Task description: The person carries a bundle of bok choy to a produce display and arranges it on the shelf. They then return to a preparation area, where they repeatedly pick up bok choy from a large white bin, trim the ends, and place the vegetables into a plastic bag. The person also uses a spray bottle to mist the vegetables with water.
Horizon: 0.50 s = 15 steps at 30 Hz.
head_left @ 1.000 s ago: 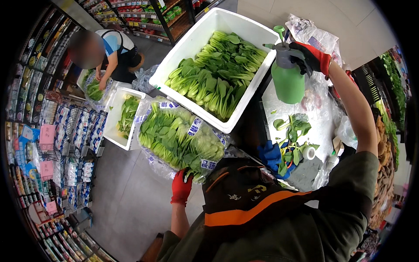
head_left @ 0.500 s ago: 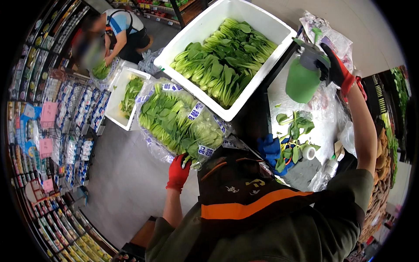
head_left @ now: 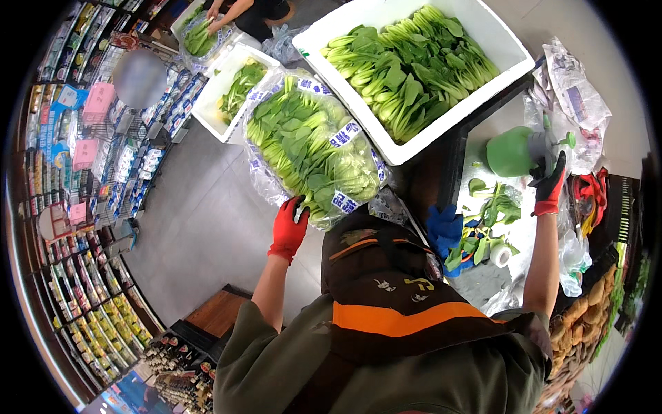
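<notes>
1. I am watching the red-gloved left hand (head_left: pixel 289 228) curling at the near edge of the bagged greens (head_left: pixel 293 148); whether its fingers are clamping the film, I cannot tell.
2. The right hand (head_left: pixel 549 186) is touching the dark head of the green spray bottle (head_left: pixel 509 152); I cannot tell if it is gripping.
3. That bottle, upright a second ago, is now tipping sideways over the table (head_left: pixel 476 162), base leftward; I am judging that spraying is pausing.
4. Beyond, leafy greens are filling the large foam box (head_left: pixel 507 50).
5. Farthest off, a co-worker's hands (head_left: pixel 212 21) are handling more greens.
</notes>
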Tool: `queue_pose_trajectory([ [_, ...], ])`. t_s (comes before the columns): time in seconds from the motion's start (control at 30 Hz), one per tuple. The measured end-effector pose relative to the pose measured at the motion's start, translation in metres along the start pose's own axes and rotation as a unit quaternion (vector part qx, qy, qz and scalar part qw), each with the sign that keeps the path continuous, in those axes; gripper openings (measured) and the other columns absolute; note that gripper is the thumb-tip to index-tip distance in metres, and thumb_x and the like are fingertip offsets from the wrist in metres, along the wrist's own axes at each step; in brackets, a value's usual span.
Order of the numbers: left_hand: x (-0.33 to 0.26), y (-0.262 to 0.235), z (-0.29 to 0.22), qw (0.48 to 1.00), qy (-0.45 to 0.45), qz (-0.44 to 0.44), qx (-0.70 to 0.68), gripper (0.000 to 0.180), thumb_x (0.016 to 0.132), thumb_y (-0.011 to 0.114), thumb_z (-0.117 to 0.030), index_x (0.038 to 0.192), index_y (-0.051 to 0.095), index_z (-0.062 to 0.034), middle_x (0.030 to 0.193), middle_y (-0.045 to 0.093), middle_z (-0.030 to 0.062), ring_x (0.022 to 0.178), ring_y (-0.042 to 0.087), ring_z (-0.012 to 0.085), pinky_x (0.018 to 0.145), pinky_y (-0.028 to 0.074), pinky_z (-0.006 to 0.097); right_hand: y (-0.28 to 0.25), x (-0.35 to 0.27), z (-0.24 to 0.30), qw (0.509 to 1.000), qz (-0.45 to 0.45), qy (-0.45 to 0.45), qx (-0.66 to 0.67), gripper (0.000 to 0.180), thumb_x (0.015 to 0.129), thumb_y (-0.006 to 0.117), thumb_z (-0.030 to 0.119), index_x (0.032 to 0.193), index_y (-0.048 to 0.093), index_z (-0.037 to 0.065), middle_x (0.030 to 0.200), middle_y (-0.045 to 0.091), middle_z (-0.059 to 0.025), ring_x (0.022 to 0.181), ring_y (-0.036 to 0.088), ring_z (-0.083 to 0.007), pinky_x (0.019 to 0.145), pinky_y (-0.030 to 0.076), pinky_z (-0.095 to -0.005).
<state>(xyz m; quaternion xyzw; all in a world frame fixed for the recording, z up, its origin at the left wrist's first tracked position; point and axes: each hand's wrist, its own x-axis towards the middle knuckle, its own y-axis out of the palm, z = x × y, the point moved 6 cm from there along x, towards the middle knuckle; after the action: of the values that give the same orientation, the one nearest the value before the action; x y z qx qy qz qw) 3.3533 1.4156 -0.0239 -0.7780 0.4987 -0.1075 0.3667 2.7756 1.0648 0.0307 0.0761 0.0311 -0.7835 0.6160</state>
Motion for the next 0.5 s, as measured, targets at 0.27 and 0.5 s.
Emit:
queue_pose_trajectory([
  [0.27, 0.018, 0.031, -0.008, 0.997, 0.044, -0.050, 0.035, 0.040, 0.083, 0.065, -0.015, 0.121, 0.056, -0.0081, 0.121, 0.056, 0.0159, 0.109, 0.054, 0.0325, 0.092, 0.045, 0.039, -0.022, -0.012, -0.023, 0.999, -0.011, 0.041, 0.020, 0.051, 0.094, 0.050, 0.046, 0.133, 0.047, 0.014, 0.107, 0.062, -0.0097, 0.084, 0.063, -0.0205, 0.071, 0.053, -0.0340],
  [0.5, 0.056, 0.089, -0.054, 0.963, 0.063, -0.021, 0.261, 0.065, 0.078, 0.068, -0.030, 0.136, 0.044, -0.0119, 0.139, 0.042, 0.0177, 0.130, 0.033, 0.0435, 0.107, 0.030, 0.049, -0.048, -0.033, -0.023, 0.998, -0.067, -0.010, -0.020, 0.048, 0.099, 0.046, 0.036, 0.135, 0.045, 0.006, 0.128, 0.055, -0.0136, 0.111, 0.057, -0.0230, 0.096, 0.045, -0.0373],
])
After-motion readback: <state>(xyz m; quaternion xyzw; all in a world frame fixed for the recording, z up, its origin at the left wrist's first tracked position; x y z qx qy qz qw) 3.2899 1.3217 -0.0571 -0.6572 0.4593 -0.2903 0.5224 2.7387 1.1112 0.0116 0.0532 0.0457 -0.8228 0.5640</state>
